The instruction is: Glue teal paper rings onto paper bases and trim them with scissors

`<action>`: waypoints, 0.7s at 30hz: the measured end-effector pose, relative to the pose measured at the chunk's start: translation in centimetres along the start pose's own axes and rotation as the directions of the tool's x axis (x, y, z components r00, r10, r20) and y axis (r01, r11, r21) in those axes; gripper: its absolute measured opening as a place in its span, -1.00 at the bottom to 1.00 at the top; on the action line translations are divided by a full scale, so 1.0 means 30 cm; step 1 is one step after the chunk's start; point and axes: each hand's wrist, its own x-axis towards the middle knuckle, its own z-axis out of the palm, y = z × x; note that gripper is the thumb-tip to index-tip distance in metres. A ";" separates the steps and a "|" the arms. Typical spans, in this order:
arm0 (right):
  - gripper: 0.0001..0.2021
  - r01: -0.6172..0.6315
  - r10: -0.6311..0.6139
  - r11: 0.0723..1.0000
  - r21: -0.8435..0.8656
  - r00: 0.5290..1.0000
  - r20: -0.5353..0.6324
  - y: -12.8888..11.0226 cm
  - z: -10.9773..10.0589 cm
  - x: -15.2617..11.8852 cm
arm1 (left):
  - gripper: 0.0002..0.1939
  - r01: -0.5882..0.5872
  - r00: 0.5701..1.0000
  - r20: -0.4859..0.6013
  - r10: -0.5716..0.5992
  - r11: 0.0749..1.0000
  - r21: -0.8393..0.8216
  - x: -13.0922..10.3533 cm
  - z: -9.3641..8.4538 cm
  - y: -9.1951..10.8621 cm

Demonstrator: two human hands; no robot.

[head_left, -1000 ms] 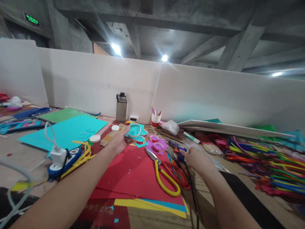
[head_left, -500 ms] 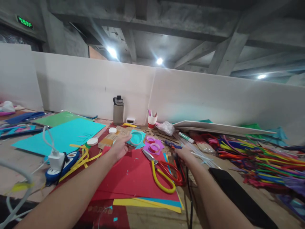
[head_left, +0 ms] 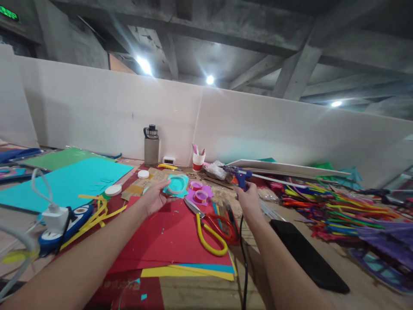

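My right hand [head_left: 249, 201] is closed around the handle of a blue hot glue gun [head_left: 242, 175], raised above the table with its nozzle toward the left. A white glue stick [head_left: 274, 180] sticks out behind it, and a black cord [head_left: 244, 262] hangs below. With my left hand [head_left: 156, 198] I pinch the left edge of a turquoise paper piece [head_left: 177, 184] that bears a raised round paper ring. Beside it lies a purple paper piece [head_left: 204, 195] with two small pink-red rings. Yellow-handled scissors [head_left: 211, 241] rest on red paper sheets [head_left: 155, 237].
Red-handled scissors [head_left: 230, 230] lie by the yellow ones. Colourful pipe cleaners [head_left: 338, 215] and a black phone-like slab [head_left: 306, 254] are at right. A bottle [head_left: 151, 148] and a cup of pens [head_left: 198, 160] stand behind. A power strip [head_left: 64, 228] is at left.
My right hand has lifted the glue gun off the table, its cord trailing. My left hand stays at the turquoise paper. The view has swung slightly to the right.
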 end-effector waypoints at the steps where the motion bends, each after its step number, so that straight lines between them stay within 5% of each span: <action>1: -0.72 -0.020 0.019 0.997 0.071 1.000 0.013 -0.024 0.005 -0.015 | -0.85 0.012 1.000 0.000 -0.012 1.000 -0.007 0.000 0.001 -0.001; 6: -0.80 -0.118 0.046 0.943 0.313 0.972 0.229 -0.128 0.042 -0.088 | -0.86 0.045 0.999 -0.009 -0.045 0.999 -0.012 0.002 0.003 -0.012; 11: -0.72 -0.073 -0.026 0.903 0.424 0.974 0.223 -0.196 0.049 -0.165 | -0.86 0.028 1.000 0.001 -0.028 0.999 -0.020 0.003 0.005 -0.027; 21: -0.77 0.154 -0.267 0.949 0.276 0.856 0.443 -0.247 0.071 -0.324 | -0.85 -0.040 0.997 0.066 0.038 0.999 0.031 -0.017 0.027 -0.080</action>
